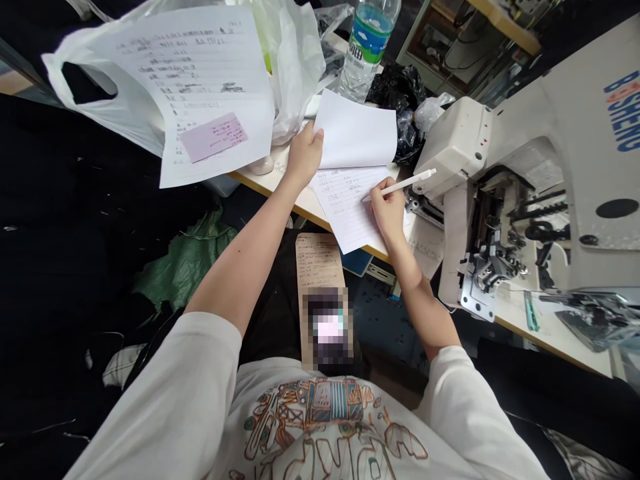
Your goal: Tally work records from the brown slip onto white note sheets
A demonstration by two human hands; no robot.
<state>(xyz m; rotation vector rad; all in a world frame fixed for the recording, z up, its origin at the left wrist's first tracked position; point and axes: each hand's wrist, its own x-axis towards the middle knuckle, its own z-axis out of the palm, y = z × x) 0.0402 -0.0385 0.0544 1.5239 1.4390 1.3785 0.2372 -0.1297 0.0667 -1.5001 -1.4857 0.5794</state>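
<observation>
My right hand (389, 212) is closed around a white pen (411, 181), its tip low over a lined page (345, 217) with handwriting. Above that page, a blank white sheet (358, 133) is folded back. At the left edge of these papers, my left hand (304, 157) pinches them, thumb on top. Further left, a large handwritten sheet (210, 60) with a pink note (214, 137) on it rests against white plastic bags (295, 67). Both papers by my hands lie at the table's front edge.
A white sewing machine (453, 140) stands on the right. A water bottle (369, 50) and a black plastic bag (400, 93) are behind the papers. A written brown card (320, 267) with a blurred-out object lies on my lap. Teal thread snips (531, 312) lie at the far right.
</observation>
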